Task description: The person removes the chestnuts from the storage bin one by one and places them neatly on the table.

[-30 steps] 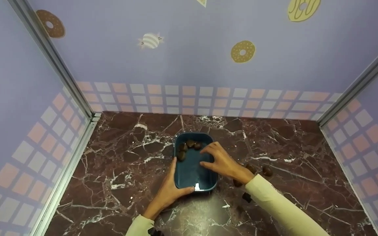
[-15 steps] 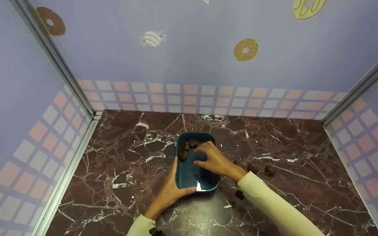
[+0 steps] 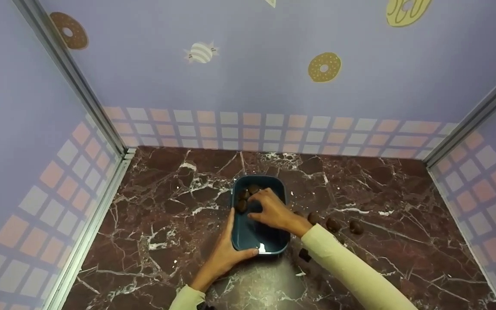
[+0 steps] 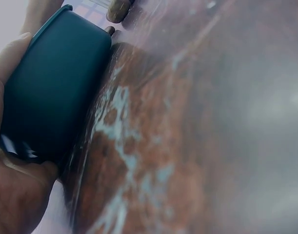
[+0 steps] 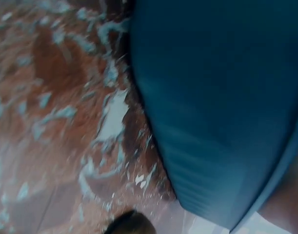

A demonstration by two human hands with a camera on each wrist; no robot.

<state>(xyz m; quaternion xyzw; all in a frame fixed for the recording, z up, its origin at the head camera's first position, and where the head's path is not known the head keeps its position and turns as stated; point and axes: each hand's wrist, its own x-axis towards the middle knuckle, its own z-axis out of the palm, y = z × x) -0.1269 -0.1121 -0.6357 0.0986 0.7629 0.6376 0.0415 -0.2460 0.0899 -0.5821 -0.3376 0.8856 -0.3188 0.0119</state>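
Note:
My left hand (image 3: 226, 249) grips the near-left corner of a dark blue-green rectangular container (image 3: 256, 241), thumb on the front rim, fingers along the left side. In the left wrist view the same hand (image 4: 17, 190) wraps the container's corner. Inside, several glossy brown round things, like chestnuts (image 3: 241, 206), lie along the far-left wall. My right hand (image 3: 271, 209) reaches over the right rim into the container, palm down, its bent fingertips right at the chestnuts. Its thumb stands apart from the fingers, with the container's floor showing between. The hand hides part of the contents.
Several more chestnuts (image 3: 333, 224) lie in a row on the dark red marble table (image 3: 179, 241), right of the container and partly behind the right forearm. Purple patterned walls (image 3: 256, 86) enclose the table at the back and both sides.
My right hand has moved left and deeper over the container, up to the chestnuts, now covering some of them. More chestnuts on the table have come into view behind the arm. The left hand keeps its grip.

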